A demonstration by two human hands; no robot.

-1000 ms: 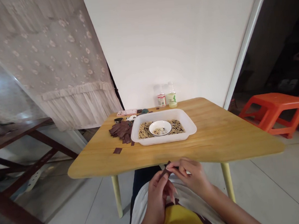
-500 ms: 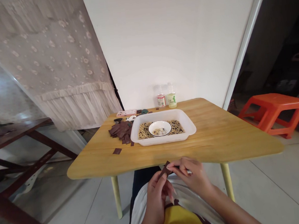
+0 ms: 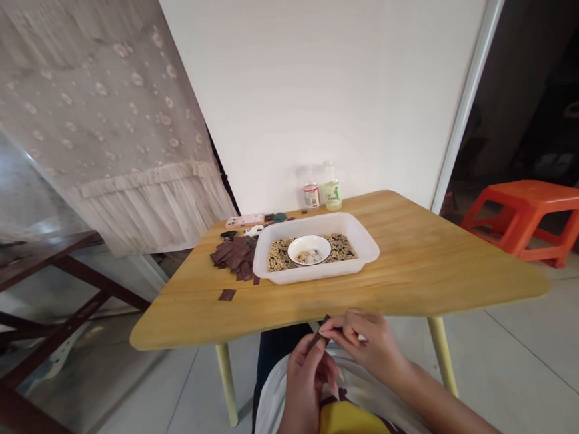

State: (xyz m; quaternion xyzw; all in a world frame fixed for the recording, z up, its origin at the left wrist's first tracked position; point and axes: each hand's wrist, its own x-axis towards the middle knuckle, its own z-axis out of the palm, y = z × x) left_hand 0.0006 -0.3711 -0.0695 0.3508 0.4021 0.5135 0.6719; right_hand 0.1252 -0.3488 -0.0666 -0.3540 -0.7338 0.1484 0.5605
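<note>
1. Wooden tabletop (image 3: 356, 298), near edge: just below it and clear of the surface, a narrow dark brown strip (image 3: 319, 339) held up over the person's lap, its material too small to tell.
2. Left hand (image 3: 305, 376): pinching the strip's lower part between thumb and fingers, remaining fingers curled, nothing spread.
3. Right hand (image 3: 372, 347): thumb and forefinger pressed together on the strip's upper end, other fingers curled behind, knuckles close beside the left hand.
4. Latest change: strip turned more edge-on and looking thinner than half a second earlier, with both hands in almost the same place.
5. Left part of the tabletop: loose heap of dark brown pieces (image 3: 233, 257), close in colour to the strip, and one lone piece (image 3: 227, 295) lying nearer the near edge.
6. Middle of the tabletop: white plastic tray (image 3: 314, 276) filled with pale and dark beans (image 3: 279, 254), and a dark-rimmed white bowl (image 3: 309, 249) sitting among them.
7. Far edge: two small bottles (image 3: 322, 194) against the wall, and a flat pink box (image 3: 244, 220) further left.
8. Beyond the tabletop: white wall (image 3: 309, 88), lace curtain (image 3: 112, 124) on the left, dark wooden table (image 3: 22, 261) below it, orange plastic stool (image 3: 524, 212) on the right.
</note>
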